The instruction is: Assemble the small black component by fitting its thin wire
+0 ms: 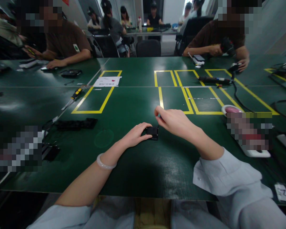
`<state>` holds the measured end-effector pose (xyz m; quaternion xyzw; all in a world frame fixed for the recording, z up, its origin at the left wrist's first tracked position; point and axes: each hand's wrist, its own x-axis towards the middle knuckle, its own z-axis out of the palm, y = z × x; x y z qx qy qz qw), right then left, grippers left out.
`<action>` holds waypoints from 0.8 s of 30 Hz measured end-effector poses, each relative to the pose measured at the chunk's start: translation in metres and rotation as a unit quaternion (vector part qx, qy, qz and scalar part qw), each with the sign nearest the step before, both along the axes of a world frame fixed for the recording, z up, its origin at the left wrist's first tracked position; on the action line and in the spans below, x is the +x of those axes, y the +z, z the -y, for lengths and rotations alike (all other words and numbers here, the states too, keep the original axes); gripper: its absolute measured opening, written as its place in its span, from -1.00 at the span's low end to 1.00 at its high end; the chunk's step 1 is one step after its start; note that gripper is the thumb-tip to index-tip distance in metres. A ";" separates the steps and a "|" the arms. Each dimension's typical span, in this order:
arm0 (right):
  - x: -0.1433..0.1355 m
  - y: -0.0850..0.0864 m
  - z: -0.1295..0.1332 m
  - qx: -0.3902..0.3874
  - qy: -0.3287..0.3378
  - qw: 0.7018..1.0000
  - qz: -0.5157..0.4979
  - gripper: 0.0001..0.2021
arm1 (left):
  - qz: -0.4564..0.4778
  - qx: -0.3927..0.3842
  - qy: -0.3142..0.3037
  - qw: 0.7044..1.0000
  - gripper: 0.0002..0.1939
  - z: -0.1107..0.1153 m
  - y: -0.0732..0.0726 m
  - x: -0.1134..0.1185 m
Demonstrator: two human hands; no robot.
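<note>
My left hand (137,134) reaches in to the middle of the green table (133,168) and grips a small black block-shaped part (152,133) between thumb and fingers. The part rests on the tabletop, and the hand covers its left end. Just above and right of it is my right hand (173,120), with thumb and forefinger pinched together and the other fingers curled in. Whatever that pinch may hold is too small or hidden to make out.
Yellow tape (87,112) outlines boxes on the table. A screwdriver (76,93), a paper sheet (107,81) and black strip-like parts (76,123) lie left. To the right are a white-rimmed tray-like object (256,153) and a corded black tool (214,80). Two people work opposite.
</note>
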<state>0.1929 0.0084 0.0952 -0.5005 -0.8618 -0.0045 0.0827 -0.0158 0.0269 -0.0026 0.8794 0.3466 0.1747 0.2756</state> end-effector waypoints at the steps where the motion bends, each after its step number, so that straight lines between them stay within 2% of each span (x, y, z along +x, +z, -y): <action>1: 0.000 0.000 0.000 0.002 0.001 1.000 -0.004 -0.76 | 0.001 0.000 0.000 1.000 -0.62 0.000 0.000 0.000; 24: 0.001 0.000 0.001 0.005 0.005 1.000 -0.016 -0.78 | 0.006 0.004 -0.002 1.000 -0.63 0.000 -0.002 0.000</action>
